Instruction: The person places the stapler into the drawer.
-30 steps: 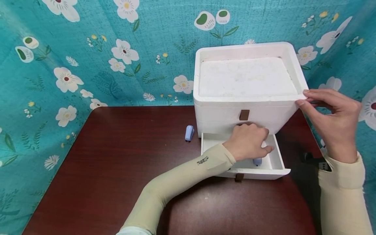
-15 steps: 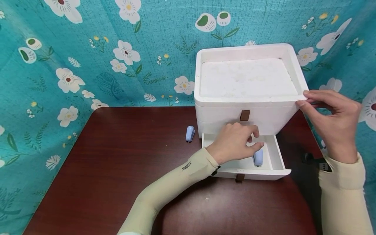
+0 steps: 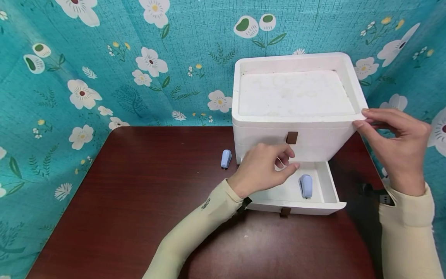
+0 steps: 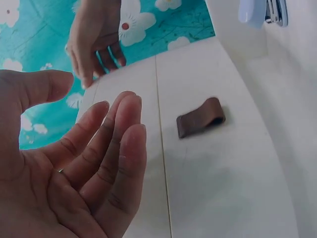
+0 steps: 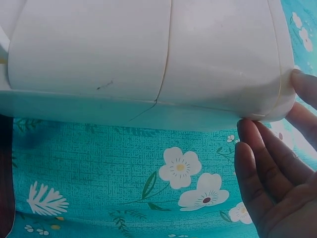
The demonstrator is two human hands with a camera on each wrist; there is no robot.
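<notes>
A white drawer cabinet (image 3: pixel 296 120) stands on the table with its bottom drawer (image 3: pixel 296 209) pulled out. Inside that drawer lies a light blue mini stapler (image 3: pixel 306 186), partly visible too in the left wrist view. My left hand (image 3: pixel 263 168) hovers over the drawer's left part, fingers loosely bent and holding nothing. Close to its fingertips is the upper drawer's brown pull tab (image 4: pixel 202 118). With thumb and fingers, my right hand (image 3: pixel 400 143) pinches the cabinet's top front right corner; the right wrist view shows the fingertips against that edge.
A second light blue mini stapler (image 3: pixel 226 159) lies on the dark red table (image 3: pixel 139 201), left of the cabinet. A floral teal curtain (image 3: pixel 174 58) hangs behind and along the sides. The cabinet's top is a shallow rimmed tray.
My left hand has drawn back to the left over the drawer, uncovering the stapler inside. My right hand stays at the cabinet's corner.
</notes>
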